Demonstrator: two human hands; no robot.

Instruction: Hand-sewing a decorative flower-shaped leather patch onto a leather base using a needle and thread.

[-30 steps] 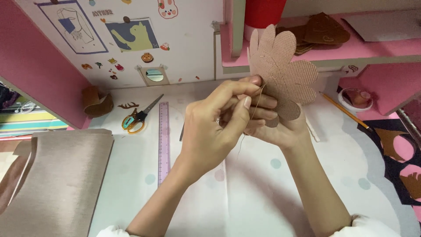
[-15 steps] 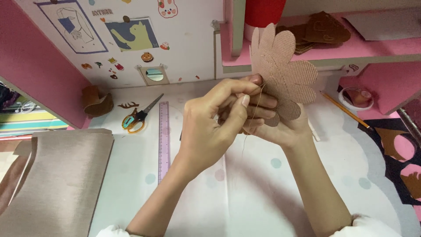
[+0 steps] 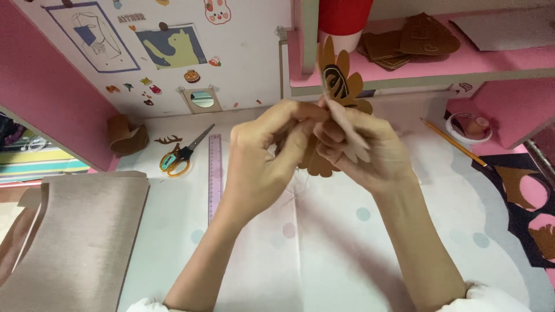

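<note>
Both of my hands are raised over the white desk [image 3: 324,254] and meet on a brown flower-shaped leather cutout [image 3: 341,86] with scalloped petals. My right hand [image 3: 370,153] grips the piece from behind, its fingers wrapped around the lower part. A second, lighter layer folds down over those fingers. My left hand [image 3: 263,162] pinches at the cutout's left edge with thumb and fingers closed. A dark printed shape shows on the cutout's upper face.
Yellow-handled scissors [image 3: 180,155] and a purple ruler [image 3: 215,173] lie left of my hands. A roll of tan leather [image 3: 81,231] fills the near left. A pencil [image 3: 454,141], a small round dish [image 3: 469,126] and brown scraps [image 3: 520,188] sit right. Pink shelves hold more cutouts [image 3: 410,40].
The cutout has turned and folded, so a dark printed face now shows and a lighter flap hangs over my right fingers. Both hands stay together on it.
</note>
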